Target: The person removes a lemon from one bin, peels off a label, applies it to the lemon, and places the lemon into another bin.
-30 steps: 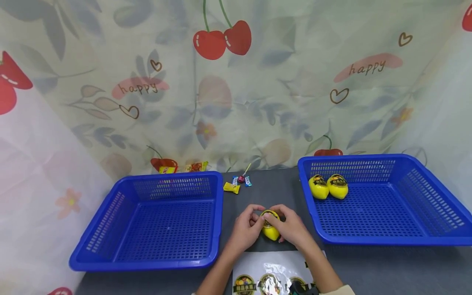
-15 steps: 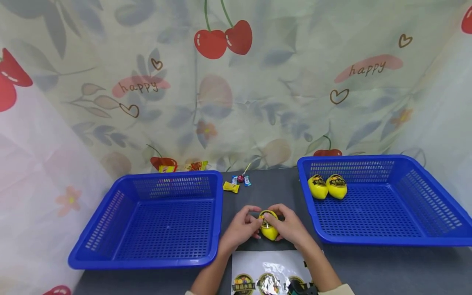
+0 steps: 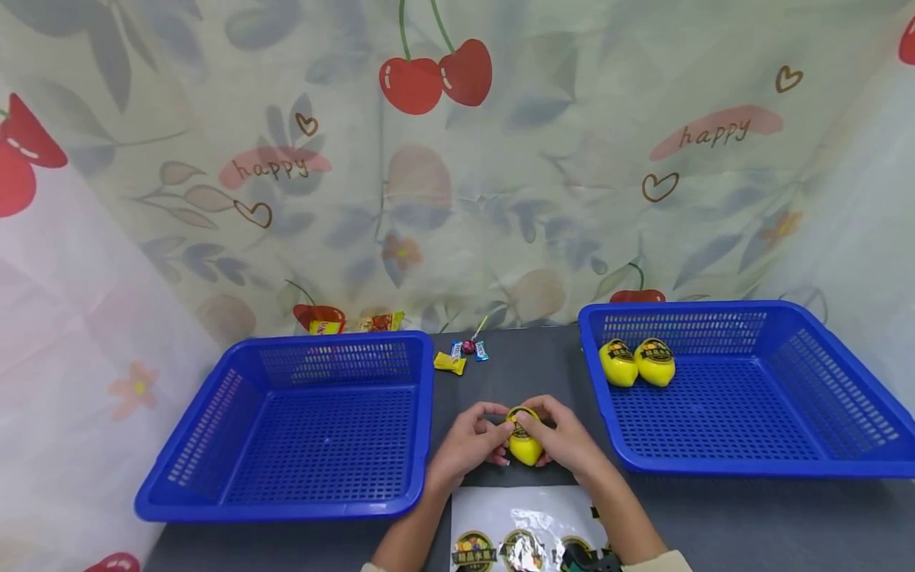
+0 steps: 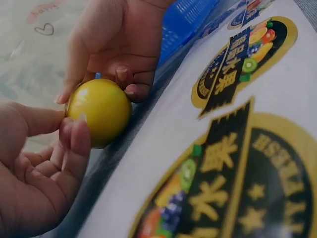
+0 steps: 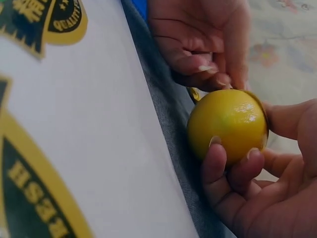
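A yellow lemon point(image 3: 526, 451) with a dark, gold-edged sticker on its upper face is held between both hands over the dark table. My left hand point(image 3: 468, 445) has its thumb at the sticker's left side, fingers curled against the fruit. From the other side my right hand point(image 3: 568, 441) grips it, thumb on the sticker. In the left wrist view the lemon point(image 4: 101, 111) shows its smooth tip side, with left fingertips touching it. Right fingers curl under the lemon point(image 5: 228, 126) in the right wrist view. Just below the hands lies a white sheet of round stickers point(image 3: 529, 504).
To the left stands a blue basket point(image 3: 418, 429). Another blue basket point(image 3: 622, 449) at right holds two stickered lemons point(image 3: 636, 365). Behind the hands lie a yellow wrapped candy point(image 3: 449, 364), a lollipop point(image 3: 469, 346) and small blue packets. A patterned curtain point(image 3: 500, 199) hangs behind.
My left thumb and fingers have shifted slightly on the lemon, the hand spreading a little to the left. The right hand keeps its grip, and the lemon stays nearly in place.
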`<state>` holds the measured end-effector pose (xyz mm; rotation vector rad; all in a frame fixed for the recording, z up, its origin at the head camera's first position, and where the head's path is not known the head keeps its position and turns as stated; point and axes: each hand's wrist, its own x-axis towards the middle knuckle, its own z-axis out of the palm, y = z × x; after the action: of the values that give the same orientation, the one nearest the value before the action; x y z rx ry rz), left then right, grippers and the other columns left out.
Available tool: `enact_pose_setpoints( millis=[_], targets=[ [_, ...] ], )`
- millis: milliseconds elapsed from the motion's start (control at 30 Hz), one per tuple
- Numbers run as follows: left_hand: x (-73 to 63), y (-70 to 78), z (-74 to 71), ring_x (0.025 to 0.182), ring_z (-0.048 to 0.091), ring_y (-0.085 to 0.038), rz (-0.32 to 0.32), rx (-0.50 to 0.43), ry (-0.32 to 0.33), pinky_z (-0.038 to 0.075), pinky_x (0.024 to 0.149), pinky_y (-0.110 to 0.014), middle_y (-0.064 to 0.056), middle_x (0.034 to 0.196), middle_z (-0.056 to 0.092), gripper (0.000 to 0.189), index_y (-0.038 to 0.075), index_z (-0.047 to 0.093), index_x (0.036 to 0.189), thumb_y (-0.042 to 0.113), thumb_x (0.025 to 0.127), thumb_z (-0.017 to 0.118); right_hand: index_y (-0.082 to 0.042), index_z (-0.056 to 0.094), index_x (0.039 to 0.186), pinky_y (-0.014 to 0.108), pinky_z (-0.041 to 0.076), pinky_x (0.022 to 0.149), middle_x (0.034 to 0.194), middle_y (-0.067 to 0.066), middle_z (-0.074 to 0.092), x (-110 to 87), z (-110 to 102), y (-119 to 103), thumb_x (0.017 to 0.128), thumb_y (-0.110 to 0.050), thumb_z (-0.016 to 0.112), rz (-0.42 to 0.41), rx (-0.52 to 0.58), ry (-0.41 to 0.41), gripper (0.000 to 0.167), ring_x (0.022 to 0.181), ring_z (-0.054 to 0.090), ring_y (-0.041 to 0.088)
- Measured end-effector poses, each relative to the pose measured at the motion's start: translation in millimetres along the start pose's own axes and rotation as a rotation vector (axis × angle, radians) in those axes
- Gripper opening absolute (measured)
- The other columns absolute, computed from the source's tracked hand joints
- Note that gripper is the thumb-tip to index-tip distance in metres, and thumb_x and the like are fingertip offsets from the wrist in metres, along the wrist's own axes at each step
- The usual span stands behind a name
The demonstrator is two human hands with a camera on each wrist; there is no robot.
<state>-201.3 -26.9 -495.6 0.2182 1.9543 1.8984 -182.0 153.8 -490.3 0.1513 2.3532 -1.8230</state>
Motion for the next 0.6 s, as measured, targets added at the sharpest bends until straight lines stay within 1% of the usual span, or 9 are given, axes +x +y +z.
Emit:
enact_pose_setpoints(
  millis=[100, 200, 267, 333, 367, 467, 600],
  targets=[
    [2.7, -4.9, -0.1, 0.06, 0.059, -0.014, -0.042, -0.029, 0.0, 0.059, 0.06, -0.033, -0.007, 0.076, 0.062, 0.036, 0.0, 0.057, 0.126, 0.021, 0.098, 0.068, -0.007, 0.059, 0.124, 0.038, 0.055, 0.056, 0.11, 0.013, 0.062, 1.7, -2.8, 3.2, 0.101, -0.03, 0.062, 0.001, 0.026, -0.024, 0.033, 0.068, 0.057, 0.025],
    [3.7, -6.2, -0.1, 0.057, 0.061, -0.013, -0.119, -0.072, -0.024, 0.059, 0.059, -0.033, -0.008, 0.074, 0.064, 0.041, 0.002, 0.056, 0.127, 0.027, 0.098, 0.068, -0.006, 0.058, 0.126, 0.036, 0.053, 0.055, 0.108, 0.012, 0.063, 2.0, -5.7, 5.1, 0.102, -0.028, 0.059, -0.003, 0.057, -0.054, 0.032, 0.061, 0.054, 0.023],
    [3.5, -5.3, 0.0, 0.055, 0.063, -0.013, -0.166, -0.095, -0.048, 0.059, 0.058, -0.033, -0.008, 0.073, 0.067, 0.043, 0.003, 0.054, 0.129, 0.031, 0.099, 0.066, -0.006, 0.058, 0.126, 0.035, 0.052, 0.055, 0.108, 0.012, 0.063, 2.1, -7.0, 5.0, 0.103, -0.025, 0.057, -0.008, 0.071, -0.07, 0.03, 0.06, 0.054, 0.022],
    [3.1, -5.1, 0.3, 0.055, 0.066, -0.015, -0.2, -0.118, -0.076, 0.059, 0.058, -0.035, -0.01, 0.073, 0.069, 0.044, 0.005, 0.051, 0.131, 0.033, 0.1, 0.063, -0.005, 0.058, 0.126, 0.034, 0.052, 0.054, 0.109, 0.012, 0.063, 1.3, -7.5, 3.2, 0.104, -0.023, 0.056, -0.014, 0.071, -0.074, 0.028, 0.062, 0.054, 0.022],
    [3.0, -5.3, 0.3, 0.056, 0.066, -0.016, -0.208, -0.132, -0.089, 0.059, 0.058, -0.036, -0.011, 0.073, 0.069, 0.043, 0.005, 0.05, 0.132, 0.033, 0.101, 0.062, -0.006, 0.058, 0.126, 0.034, 0.052, 0.054, 0.111, 0.012, 0.063, 1.1, -7.6, 2.6, 0.104, -0.021, 0.055, -0.017, 0.069, -0.075, 0.027, 0.064, 0.054, 0.022],
    [3.0, -6.6, 0.7, 0.058, 0.069, -0.018, -0.204, -0.165, -0.118, 0.06, 0.061, -0.038, -0.014, 0.074, 0.07, 0.036, 0.005, 0.048, 0.129, 0.029, 0.103, 0.058, -0.006, 0.058, 0.125, 0.034, 0.052, 0.054, 0.111, 0.011, 0.063, 1.3, -7.7, 2.2, 0.105, -0.019, 0.053, -0.016, 0.062, -0.078, 0.024, 0.067, 0.055, 0.023],
    [2.7, -8.4, 0.3, 0.061, 0.07, -0.021, -0.197, -0.186, -0.132, 0.06, 0.063, -0.04, -0.016, 0.075, 0.071, 0.028, 0.005, 0.048, 0.125, 0.024, 0.105, 0.055, -0.006, 0.058, 0.125, 0.034, 0.051, 0.055, 0.111, 0.011, 0.062, 1.3, -7.8, 3.0, 0.105, -0.017, 0.051, -0.013, 0.061, -0.084, 0.023, 0.071, 0.055, 0.024]
  ],
)
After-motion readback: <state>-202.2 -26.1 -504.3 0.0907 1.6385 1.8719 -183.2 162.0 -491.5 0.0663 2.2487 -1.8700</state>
